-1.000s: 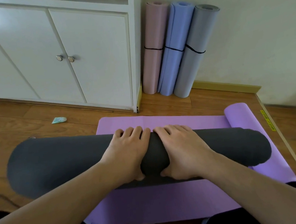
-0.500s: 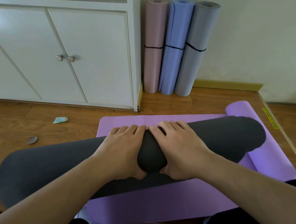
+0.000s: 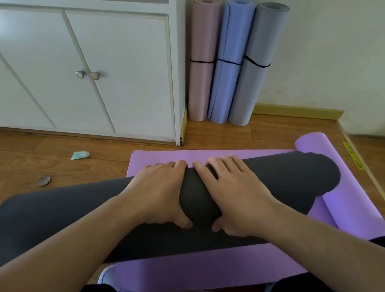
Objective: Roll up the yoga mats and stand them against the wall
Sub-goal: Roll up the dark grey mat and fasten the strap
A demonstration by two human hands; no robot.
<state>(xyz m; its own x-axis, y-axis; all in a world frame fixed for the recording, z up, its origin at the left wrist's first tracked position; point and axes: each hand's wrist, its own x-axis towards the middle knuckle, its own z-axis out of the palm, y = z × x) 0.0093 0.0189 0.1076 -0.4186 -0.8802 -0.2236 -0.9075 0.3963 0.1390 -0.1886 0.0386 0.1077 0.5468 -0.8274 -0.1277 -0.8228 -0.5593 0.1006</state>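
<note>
Your dark grey mat (image 3: 75,213) lies rolled into a thick tube on the floor (image 3: 33,153), its long axis running left to right across your view, parallel to the front of the white cabinet (image 3: 97,67). Your left hand (image 3: 161,194) and right hand (image 3: 237,195) sit side by side on the middle of the roll, each wrapped over it with fingers draped across the far side and thumbs tucked in at the near side, so both are gripping the roll. The surface looks matte and slightly soft, and it dents a little between your thumbs. The roll's right end rests on a flat purple mat (image 3: 200,271) spread beneath it, while its left end reaches out over bare wooden boards. The purple mat's right edge curls up into a loose tube (image 3: 312,142) pointing away from you. Against the wall (image 3: 342,46), just beside the cabinet, three rolled mats stand upright and touching: pink (image 3: 202,49), blue (image 3: 230,58) and pale grey (image 3: 256,63), each cinched by a thin black band. A small pale green scrap (image 3: 80,155) and a round grey disc (image 3: 44,180) lie on the boards to the left; you cannot tell what either is. Your forearms hide the near side of the roll, and its left end blurs toward the frame edge.
</note>
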